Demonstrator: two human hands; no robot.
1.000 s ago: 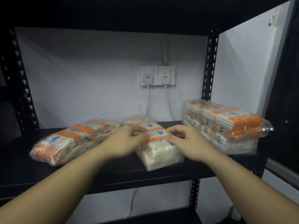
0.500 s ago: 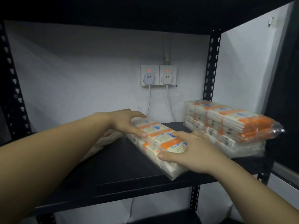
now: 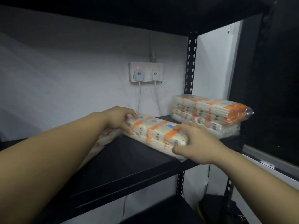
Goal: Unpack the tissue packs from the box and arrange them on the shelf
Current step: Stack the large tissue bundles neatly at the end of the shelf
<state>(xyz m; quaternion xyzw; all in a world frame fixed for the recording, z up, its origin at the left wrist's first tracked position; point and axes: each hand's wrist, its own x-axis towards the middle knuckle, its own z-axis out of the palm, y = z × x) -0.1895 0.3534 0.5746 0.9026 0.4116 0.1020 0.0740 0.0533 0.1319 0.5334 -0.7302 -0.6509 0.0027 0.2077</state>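
The shelf (image 3: 129, 167) you work on is a black board on a slotted rack, with a white wall behind. On its right end sits a stack (image 3: 208, 112) of wrapped tissue bundles, two layers high, its loose film sticking out past the edge. Just left of that, lying aslant near the front lip, is the pack (image 3: 155, 131) you hold: a clear-film bundle of small orange-and-white tissue packets. A third bundle (image 3: 103, 139) lies mostly hidden behind your left forearm.

Your left hand (image 3: 119, 118) holds the far end of the pack, fingers (image 3: 131, 114) curled over its top and thumb on its side. Your right hand (image 3: 194, 143) grips the near end, fingers over the top edge and thumb under the corner.

Judge the pack as light and soft: paper inside thin plastic, likely to bow if lifted by one end. The film looks slick and baggy at the corners, so do not trust the loose wrap. Hold the two short ends, as you do, squeezing the packets themselves. The near corner sits close to the lip, so it could slide off.
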